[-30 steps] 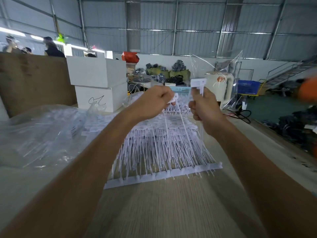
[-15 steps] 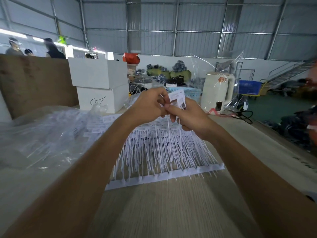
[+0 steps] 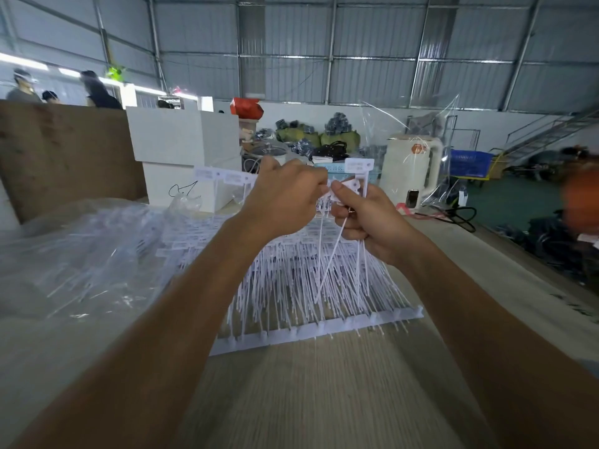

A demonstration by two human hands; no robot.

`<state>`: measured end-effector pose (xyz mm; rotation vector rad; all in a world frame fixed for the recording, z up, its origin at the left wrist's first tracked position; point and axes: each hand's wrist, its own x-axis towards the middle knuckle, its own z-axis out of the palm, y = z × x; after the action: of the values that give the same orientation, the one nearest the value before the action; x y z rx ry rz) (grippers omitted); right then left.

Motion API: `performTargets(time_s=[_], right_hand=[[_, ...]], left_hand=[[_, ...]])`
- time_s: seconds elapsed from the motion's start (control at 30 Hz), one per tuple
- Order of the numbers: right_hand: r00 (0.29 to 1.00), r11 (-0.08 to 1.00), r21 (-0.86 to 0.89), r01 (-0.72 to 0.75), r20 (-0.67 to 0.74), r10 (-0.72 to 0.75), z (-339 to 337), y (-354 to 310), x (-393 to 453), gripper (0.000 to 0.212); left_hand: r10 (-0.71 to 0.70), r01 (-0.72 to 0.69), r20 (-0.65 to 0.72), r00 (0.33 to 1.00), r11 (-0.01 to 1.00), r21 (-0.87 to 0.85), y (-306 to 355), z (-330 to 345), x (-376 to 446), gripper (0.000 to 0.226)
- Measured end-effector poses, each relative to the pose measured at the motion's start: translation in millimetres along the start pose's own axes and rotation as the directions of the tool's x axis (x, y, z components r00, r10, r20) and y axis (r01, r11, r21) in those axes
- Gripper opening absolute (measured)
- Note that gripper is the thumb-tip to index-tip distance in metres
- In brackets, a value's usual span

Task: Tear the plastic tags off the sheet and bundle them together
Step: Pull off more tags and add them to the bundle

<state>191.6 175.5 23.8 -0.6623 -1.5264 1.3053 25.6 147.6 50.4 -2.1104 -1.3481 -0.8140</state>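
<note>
A sheet of white plastic tags (image 3: 285, 286) lies on the wooden table, its connecting strip (image 3: 317, 328) nearest me. My left hand (image 3: 285, 199) grips the lifted top row of the sheet, with tag heads (image 3: 223, 176) sticking out to its left. My right hand (image 3: 366, 218) holds a small bundle of torn-off tags (image 3: 355, 176), thumb pressed on a tag head, thin tails hanging below the fist. The two hands nearly touch above the sheet.
Clear plastic bags of tags (image 3: 81, 254) lie at the left. Stacked white boxes (image 3: 184, 157) and a brown board (image 3: 64, 157) stand behind. A white kettle (image 3: 411, 170) sits at the back right. The table (image 3: 308, 400) edge runs along the right. People stand far left.
My left hand has shifted along the sheet's top row, which is now lifted with tag heads showing at its left. My right hand has drawn slightly right with the bundle.
</note>
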Motion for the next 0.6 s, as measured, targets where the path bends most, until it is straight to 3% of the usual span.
performTargets(time_s=[0.13,0.23,0.37,0.43,0.5,0.57,0.6], right_hand=[[0.999,0.999,0.035,0.032,0.037,-0.034,1.8,-0.8,-0.4,0.018],[0.992,0.989,-0.09,0.116,0.051,-0.111,3.9,-0.3,-2.3,0.012],[0.969,0.926,-0.29,0.243,0.125,-0.215,2.5,-2.0,-4.7,0.024],[0.925,0.791,-0.48,0.38,0.181,-0.334,3.3,-3.0,-4.5,0.016],[0.866,0.577,-0.656,0.487,0.279,-0.415,2.5,-1.0,-3.2,0.004],[0.839,0.432,-0.737,0.52,0.345,-0.421,0.0,4.2,-0.6,0.012],[0.841,0.41,-0.755,0.512,0.342,-0.42,-1.4,6.5,0.6,0.019]], left_hand=[[-0.105,0.111,0.044,0.993,0.98,-0.163,0.3,0.7,1.2,0.017],[-0.195,0.228,0.124,0.973,0.896,-0.38,-2.9,-4.2,0.6,0.028],[-0.196,0.284,0.212,0.957,0.774,-0.566,-12.8,-9.5,-0.7,0.026],[-0.196,0.323,0.267,0.944,0.721,-0.613,-16.2,-9.2,-3.1,0.028],[-0.191,0.348,0.305,0.933,0.696,-0.628,-17.4,-8.0,-5.8,0.028],[-0.188,0.357,0.319,0.929,0.685,-0.635,-19.4,-6.7,-6.9,0.024],[-0.19,0.364,0.324,0.927,0.669,-0.648,-20.1,-6.5,-6.8,0.024]])
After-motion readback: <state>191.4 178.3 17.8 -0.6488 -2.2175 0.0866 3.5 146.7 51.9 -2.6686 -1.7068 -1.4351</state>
